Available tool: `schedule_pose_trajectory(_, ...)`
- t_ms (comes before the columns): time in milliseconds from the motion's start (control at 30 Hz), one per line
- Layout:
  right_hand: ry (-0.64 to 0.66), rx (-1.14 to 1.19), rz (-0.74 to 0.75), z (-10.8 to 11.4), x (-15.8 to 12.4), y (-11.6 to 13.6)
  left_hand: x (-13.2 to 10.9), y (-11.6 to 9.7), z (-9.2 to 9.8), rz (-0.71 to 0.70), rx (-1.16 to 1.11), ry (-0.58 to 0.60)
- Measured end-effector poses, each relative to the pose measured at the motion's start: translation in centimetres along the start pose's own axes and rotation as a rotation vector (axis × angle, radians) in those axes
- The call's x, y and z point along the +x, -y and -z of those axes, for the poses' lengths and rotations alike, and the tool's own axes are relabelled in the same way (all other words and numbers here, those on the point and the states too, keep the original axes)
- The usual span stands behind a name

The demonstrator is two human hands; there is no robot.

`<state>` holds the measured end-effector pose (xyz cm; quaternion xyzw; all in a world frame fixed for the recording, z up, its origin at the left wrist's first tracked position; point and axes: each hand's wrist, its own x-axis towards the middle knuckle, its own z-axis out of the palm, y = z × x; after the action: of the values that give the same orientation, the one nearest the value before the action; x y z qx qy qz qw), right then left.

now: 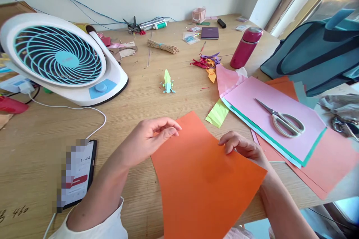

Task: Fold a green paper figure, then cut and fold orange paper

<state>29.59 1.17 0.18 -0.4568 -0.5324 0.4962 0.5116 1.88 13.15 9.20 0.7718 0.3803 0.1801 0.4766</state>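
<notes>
A large orange paper sheet (202, 179) lies on the wooden desk (134, 97) in front of me, hanging over the near edge. My left hand (151, 138) pinches the sheet's upper left edge, fingers curled together. My right hand (241, 147) grips the sheet's right edge, fingers bent over the top with the palm under it. A small folded green and blue paper figure (167, 82) stands further back on the desk.
A white and teal fan (61, 58) stands at left, a phone (78, 171) with cable near my left arm. Scissors (283, 119) lie on stacked pink, green and orange sheets (280, 101) at right. A red bottle (245, 46), paper scraps (209, 63), a green slip (218, 113), a teal bag (314, 52).
</notes>
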Motion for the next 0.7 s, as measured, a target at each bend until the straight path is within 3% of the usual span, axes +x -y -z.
schedule_pose_trajectory(167, -0.183, 0.060, 0.067, -0.5, 0.4, 0.0, 1.6, 2.6, -2.7, -0.071, 0.243, -0.062)
schedule_pose_trajectory(267, -0.320, 0.229, 0.094, -0.4, 0.6, 0.4, 1.9, 2.9, -3.1, -0.132, 0.283, -0.066)
schedule_pose_trajectory(367, -0.372, 0.428, 0.015, -0.1, 0.6, 0.6, 1.6, 2.8, -3.3, -0.190, 0.301, -0.046)
schedule_pose_trajectory(533, -0.369, 0.498, -0.009, -0.3, 0.6, 1.1, 1.3, 1.8, -4.7, -0.307, 0.345, 0.005)
schedule_pose_trajectory(700, -0.211, 0.385, 0.058, -2.3, 1.2, 2.6, 3.3, -1.4, -6.1, -0.544, 0.458, -0.046)
